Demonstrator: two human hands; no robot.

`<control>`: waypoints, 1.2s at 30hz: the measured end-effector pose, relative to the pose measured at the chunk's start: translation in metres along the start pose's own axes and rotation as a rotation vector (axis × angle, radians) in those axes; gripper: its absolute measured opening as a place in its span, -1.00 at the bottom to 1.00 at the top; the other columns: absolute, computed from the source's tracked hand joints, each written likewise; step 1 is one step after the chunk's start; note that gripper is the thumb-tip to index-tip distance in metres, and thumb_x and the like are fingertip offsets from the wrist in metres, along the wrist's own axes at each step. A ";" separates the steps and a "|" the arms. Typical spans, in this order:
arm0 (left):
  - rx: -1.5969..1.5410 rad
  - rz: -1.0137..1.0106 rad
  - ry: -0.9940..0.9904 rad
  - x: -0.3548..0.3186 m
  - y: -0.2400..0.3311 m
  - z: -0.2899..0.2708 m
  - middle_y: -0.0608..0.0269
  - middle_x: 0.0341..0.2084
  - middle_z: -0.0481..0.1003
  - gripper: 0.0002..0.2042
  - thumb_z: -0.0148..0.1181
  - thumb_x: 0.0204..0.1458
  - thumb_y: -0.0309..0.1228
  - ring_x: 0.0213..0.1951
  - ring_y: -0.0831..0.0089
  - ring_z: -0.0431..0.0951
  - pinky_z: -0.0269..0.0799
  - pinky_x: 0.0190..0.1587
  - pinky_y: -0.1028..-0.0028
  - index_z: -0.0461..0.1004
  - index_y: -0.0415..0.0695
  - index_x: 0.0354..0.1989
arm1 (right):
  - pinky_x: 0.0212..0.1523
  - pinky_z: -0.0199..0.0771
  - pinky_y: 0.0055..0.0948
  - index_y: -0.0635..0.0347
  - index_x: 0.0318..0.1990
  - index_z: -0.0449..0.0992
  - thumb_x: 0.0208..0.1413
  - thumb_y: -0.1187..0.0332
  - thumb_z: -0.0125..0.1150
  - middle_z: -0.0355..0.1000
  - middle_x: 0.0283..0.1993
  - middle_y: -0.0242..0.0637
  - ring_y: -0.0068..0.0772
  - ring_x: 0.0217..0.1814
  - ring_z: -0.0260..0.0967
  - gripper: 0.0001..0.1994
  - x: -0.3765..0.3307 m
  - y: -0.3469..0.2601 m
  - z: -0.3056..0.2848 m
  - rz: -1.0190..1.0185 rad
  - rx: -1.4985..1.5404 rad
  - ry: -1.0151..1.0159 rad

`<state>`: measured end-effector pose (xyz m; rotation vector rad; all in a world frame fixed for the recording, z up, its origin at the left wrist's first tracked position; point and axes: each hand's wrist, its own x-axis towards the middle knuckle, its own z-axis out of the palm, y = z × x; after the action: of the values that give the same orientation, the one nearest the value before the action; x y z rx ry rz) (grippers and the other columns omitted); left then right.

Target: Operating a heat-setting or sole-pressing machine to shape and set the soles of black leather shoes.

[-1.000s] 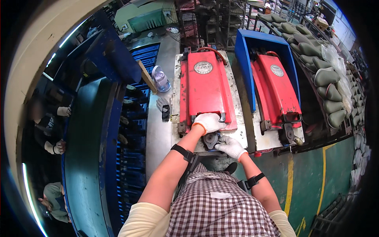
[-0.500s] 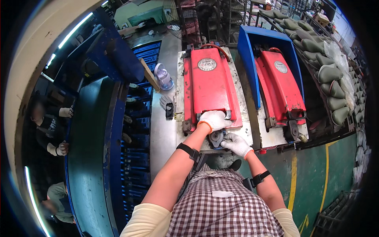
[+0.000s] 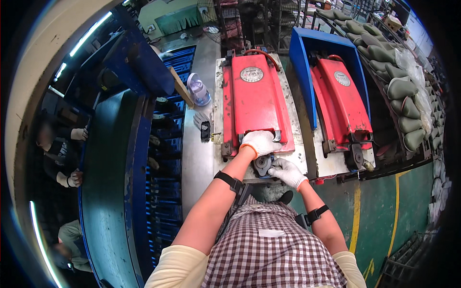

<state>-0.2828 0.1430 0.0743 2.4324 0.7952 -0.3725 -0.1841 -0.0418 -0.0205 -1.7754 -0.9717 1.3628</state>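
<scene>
Two white-gloved hands are seen at the near end of a red metal press lid (image 3: 254,103) on a grey steel bench (image 3: 197,153). The left hand (image 3: 259,142) is closed over the lid's handle; the right hand (image 3: 286,172) is wrapped around a small dark round knob (image 3: 262,164) just below. Fingers could be pinched if the lid dropped. The knob is mostly hidden by gloves.

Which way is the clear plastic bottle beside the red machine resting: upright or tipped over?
Tipped over: the bottle lies on its side on the metal table.
</scene>
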 end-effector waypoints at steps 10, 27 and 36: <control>0.013 -0.020 -0.012 0.001 0.000 0.000 -0.09 -0.07 0.65 -0.39 0.14 -0.01 0.19 0.00 0.02 0.66 0.50 0.12 0.11 0.68 -0.11 -0.05 | 0.15 0.51 -0.38 0.42 0.13 0.52 0.18 0.23 0.40 0.61 0.00 -0.09 -0.35 0.05 0.54 -0.52 -0.005 -0.010 -0.002 0.024 -0.008 0.009; 0.014 -0.008 0.009 -0.001 0.001 0.001 -0.10 -0.07 0.64 -0.39 0.13 0.01 0.18 0.02 0.04 0.65 0.50 0.13 0.12 0.67 -0.14 -0.06 | 0.14 0.50 -0.35 0.36 0.09 0.57 0.19 0.21 0.38 0.61 -0.02 -0.11 -0.33 0.04 0.54 -0.56 -0.011 -0.017 -0.002 -0.004 -0.028 0.025; 0.022 -0.014 -0.003 0.000 0.001 0.000 -0.09 -0.08 0.65 -0.40 0.15 0.02 0.18 0.01 0.03 0.66 0.51 0.11 0.09 0.67 -0.12 -0.05 | 0.14 0.49 -0.34 0.33 0.08 0.57 0.18 0.17 0.39 0.61 -0.04 -0.12 -0.32 0.02 0.54 -0.56 -0.002 -0.002 -0.002 -0.002 -0.042 0.026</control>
<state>-0.2820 0.1419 0.0745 2.4476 0.8109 -0.3917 -0.1832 -0.0432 -0.0176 -1.8184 -0.9950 1.3243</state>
